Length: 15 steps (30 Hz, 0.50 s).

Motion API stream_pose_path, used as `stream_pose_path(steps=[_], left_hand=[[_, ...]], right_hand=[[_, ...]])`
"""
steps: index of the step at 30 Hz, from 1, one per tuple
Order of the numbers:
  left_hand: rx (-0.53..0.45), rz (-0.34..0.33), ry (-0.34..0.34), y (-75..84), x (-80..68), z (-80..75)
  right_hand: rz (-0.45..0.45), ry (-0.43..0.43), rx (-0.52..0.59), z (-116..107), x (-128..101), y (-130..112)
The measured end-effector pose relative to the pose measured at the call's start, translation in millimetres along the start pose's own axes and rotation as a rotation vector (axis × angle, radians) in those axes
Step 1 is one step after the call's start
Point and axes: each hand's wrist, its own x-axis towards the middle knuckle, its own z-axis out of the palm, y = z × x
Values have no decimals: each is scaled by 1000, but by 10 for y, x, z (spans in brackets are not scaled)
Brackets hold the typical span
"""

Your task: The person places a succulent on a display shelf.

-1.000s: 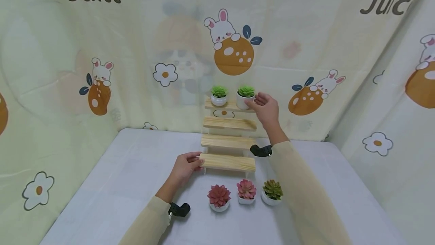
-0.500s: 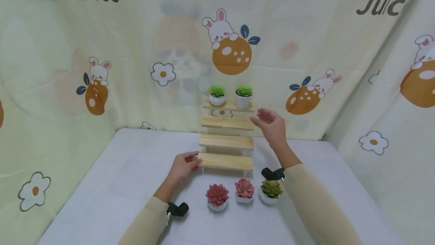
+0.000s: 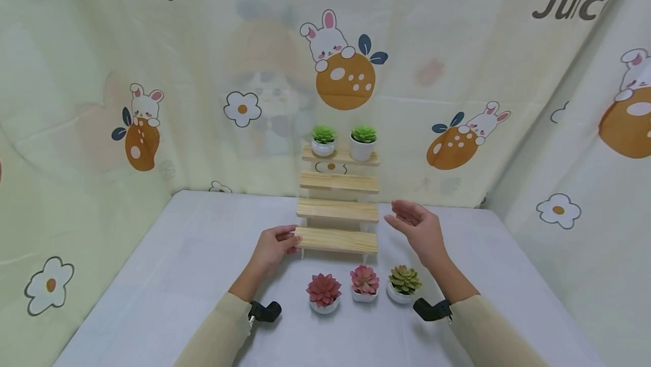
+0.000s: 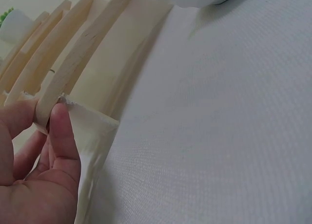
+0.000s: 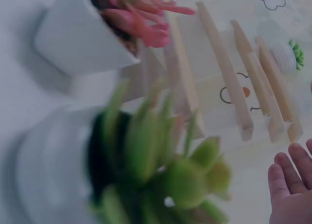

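My left hand (image 3: 272, 248) pinches the left end of the lowest step of a wooden tiered shelf (image 3: 337, 238); in the left wrist view the thumb and fingers (image 4: 62, 131) close on the board's end. Holding nothing, my right hand (image 3: 419, 228) is in the air right of the shelf, its fingers loosely extended. Two bright green potted succulents, one in a rounded pot (image 3: 323, 146) and one in a straight white pot (image 3: 361, 148), stand on the top step. In front of the shelf are a dark red succulent (image 3: 324, 293), a pink succulent (image 3: 364, 283) and a green succulent (image 3: 403, 283).
The shelf stands on a white-covered table (image 3: 203, 254) near its back edge. Behind it hangs a patterned curtain (image 3: 203, 73) with rabbits and flowers. Each wrist wears a black camera, such as the right one (image 3: 431, 309), just above the table plants.
My right hand has let go of the straight white pot on the top step and drawn back, down and to the right. My left hand keeps its hold on the lowest step.
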Motion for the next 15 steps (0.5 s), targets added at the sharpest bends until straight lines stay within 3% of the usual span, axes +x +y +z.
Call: stream_pose_path(steps=[15], left_hand=[[14, -13, -10, -11, 7, -22]], right_hand=[[0, -136, -41, -120, -691, 363]])
